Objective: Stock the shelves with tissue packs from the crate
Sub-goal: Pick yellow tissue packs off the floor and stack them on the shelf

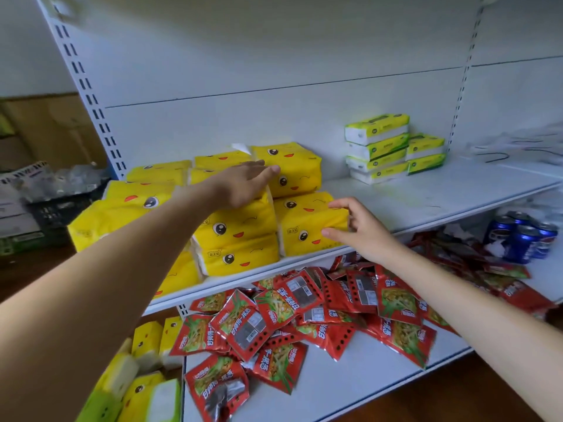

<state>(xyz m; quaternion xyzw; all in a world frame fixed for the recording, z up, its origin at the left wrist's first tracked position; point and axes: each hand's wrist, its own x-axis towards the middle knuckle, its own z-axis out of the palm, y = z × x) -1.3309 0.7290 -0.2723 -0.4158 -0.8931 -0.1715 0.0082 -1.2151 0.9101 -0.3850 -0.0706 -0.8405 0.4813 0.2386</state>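
Yellow tissue packs (pixel 237 229) with cartoon faces are stacked two high on the white upper shelf (pixel 426 196). My left hand (pixel 243 182) lies flat with fingers stretched over the top of the stack, touching the rear top pack (pixel 292 169). My right hand (pixel 356 228) is open beside the front right pack (pixel 307 223), its fingertips at the pack's right end. More yellow packs (pixel 146 342) and a green one lie loose at the bottom left, where the crate is not clearly visible.
Green-and-white tissue packs (pixel 380 147) are stacked at the shelf's back right. Red snack packets (pixel 304 315) are strewn over the lower shelf, with blue cans (pixel 524 239) at its right. A dark crate (pixel 58 208) and boxes stand at the far left.
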